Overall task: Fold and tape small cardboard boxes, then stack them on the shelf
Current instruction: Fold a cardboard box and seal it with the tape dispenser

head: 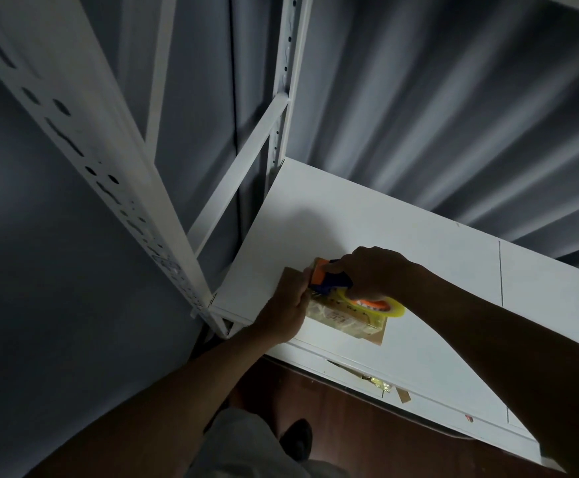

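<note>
White slotted shelf upright (pixel 84 146) at far left. Left hand (pixel 286 310) rests fingers flat against left end of small cardboard box (pixel 345 320), bracing it. Box lies on white shelf board (pixel 419 243) near its front edge, top glossy with tape. Right hand (pixel 372 274) grips orange-and-blue tape dispenser (pixel 326 276), yellowish tape roll (pixel 390 308) on the box top.

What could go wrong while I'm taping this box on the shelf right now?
The cardboard box sits close to the front edge of the white shelf, so a hard pull with the tape dispenser might drag it off. Your left hand steadies the box right beside the dispenser that your right hand grips, so its cutting edge could catch your fingers. The dim light may also let the tape go on crooked.
</note>
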